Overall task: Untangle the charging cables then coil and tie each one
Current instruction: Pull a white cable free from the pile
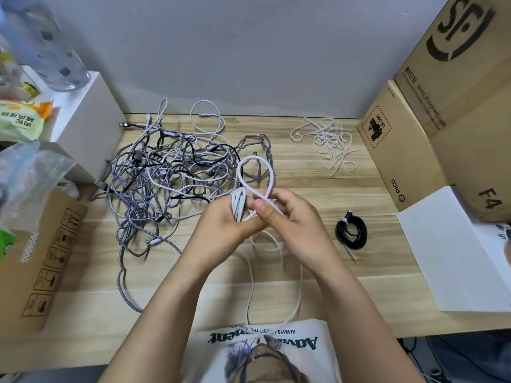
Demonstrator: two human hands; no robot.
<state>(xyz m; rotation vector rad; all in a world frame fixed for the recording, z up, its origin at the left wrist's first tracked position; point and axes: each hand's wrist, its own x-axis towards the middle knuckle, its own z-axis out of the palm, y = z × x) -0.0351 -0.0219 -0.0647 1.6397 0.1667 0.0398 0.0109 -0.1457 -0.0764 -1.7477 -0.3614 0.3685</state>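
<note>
The left hand (221, 219) grips a small bundle of the white cable (255, 172), and the right hand (287, 219) pinches its loop standing toward twelve o'clock. The slack trails toward six o'clock, nearer the right hand, while the tangled pile (171, 172) lies at ten o'clock.

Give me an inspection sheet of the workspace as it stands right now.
Surface: light wood-grain desk, against a grey wall.
Job's things: tangled heap of grey braided, white and black cables at left-centre; one coiled black cable, already tied, at right; loose pile of white ties at the back right.
Clutter: clear plastic bottle and snack packets on a white box at left.
Grippers: left hand grips a bundle of white cable loops; right hand pinches the next loop of that cable.
Cables: the white cable's slack trails down toward the person's lap.
Surroundings: brown cardboard boxes at right, another at left.
</note>
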